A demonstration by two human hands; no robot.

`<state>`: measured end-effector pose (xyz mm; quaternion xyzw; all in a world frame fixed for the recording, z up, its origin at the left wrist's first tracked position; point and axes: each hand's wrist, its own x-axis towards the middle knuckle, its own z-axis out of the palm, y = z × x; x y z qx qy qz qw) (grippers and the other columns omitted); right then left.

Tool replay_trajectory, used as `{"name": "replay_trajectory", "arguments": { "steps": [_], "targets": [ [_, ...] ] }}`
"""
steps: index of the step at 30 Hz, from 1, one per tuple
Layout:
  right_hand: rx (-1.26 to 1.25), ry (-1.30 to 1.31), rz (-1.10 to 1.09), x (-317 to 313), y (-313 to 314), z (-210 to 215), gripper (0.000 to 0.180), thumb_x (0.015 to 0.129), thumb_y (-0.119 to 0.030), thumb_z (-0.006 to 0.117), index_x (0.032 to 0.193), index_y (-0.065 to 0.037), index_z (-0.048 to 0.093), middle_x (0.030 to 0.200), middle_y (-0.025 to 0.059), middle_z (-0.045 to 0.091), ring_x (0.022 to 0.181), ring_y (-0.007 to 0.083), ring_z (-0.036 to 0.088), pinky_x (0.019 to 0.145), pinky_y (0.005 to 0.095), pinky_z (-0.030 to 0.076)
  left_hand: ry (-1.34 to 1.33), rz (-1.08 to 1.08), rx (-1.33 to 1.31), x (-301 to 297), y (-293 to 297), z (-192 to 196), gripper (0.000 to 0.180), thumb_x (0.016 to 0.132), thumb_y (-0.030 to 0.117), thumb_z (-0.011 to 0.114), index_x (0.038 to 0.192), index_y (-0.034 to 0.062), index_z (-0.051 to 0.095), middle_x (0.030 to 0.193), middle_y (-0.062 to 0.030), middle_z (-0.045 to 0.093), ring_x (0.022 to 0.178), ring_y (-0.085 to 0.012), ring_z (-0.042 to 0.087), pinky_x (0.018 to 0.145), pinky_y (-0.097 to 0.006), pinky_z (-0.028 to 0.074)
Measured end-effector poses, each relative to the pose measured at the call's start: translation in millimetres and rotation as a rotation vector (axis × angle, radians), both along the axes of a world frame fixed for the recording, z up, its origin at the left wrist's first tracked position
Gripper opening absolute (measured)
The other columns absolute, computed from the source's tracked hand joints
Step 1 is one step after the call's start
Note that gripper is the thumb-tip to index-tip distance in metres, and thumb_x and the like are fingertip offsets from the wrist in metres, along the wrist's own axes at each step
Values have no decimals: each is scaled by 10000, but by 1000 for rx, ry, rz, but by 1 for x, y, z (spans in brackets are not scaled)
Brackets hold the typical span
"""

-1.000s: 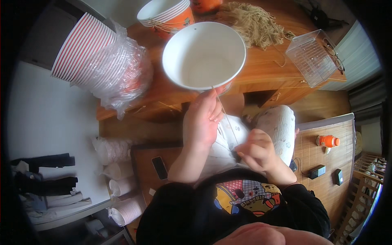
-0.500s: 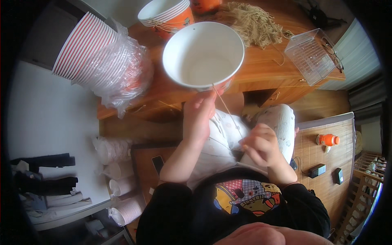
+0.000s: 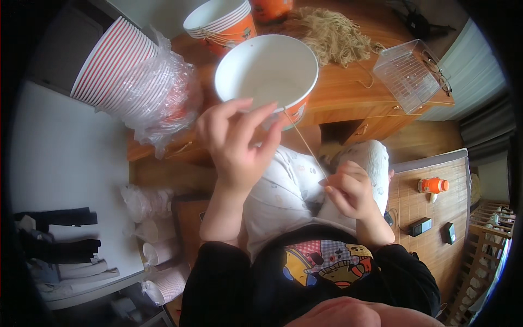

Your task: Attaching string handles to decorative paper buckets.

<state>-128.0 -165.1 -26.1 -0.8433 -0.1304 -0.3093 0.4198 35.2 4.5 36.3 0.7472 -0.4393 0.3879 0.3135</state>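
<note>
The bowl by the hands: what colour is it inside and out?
The paper bowl is white inside and orange outside; the head view shows it.

Soft even daylight, sharp centre, strong fisheye bending, black vignetted corners.

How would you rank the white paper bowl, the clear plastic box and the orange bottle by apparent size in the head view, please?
1. White paper bowl, though it is held nearer the camera.
2. Clear plastic box.
3. Orange bottle, farthest away on the floor.
</note>
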Motion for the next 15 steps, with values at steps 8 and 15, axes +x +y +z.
{"name": "replay_trajectory", "arguments": {
  "steps": [8,15],
  "targets": [
    [3,9,8,-6,2,1,82,741,-50,691,815,-62,657,675,32,621,556,215,541,561,339,393,-16,102,96,-10,-12,3,290,684,163,786,967,188,726,1091,26,573,1014,-221,462,903,-364,340],
    [-27,-1,8,-6,3,2,84,736,-51,692,813,-59,658,683,40,630,554,216,531,562,336,393,34,113,85,-6,-9,-3,226,715,240,780,930,231,713,1050,54,588,1010,-206,482,913,-384,315]
  ]
}}
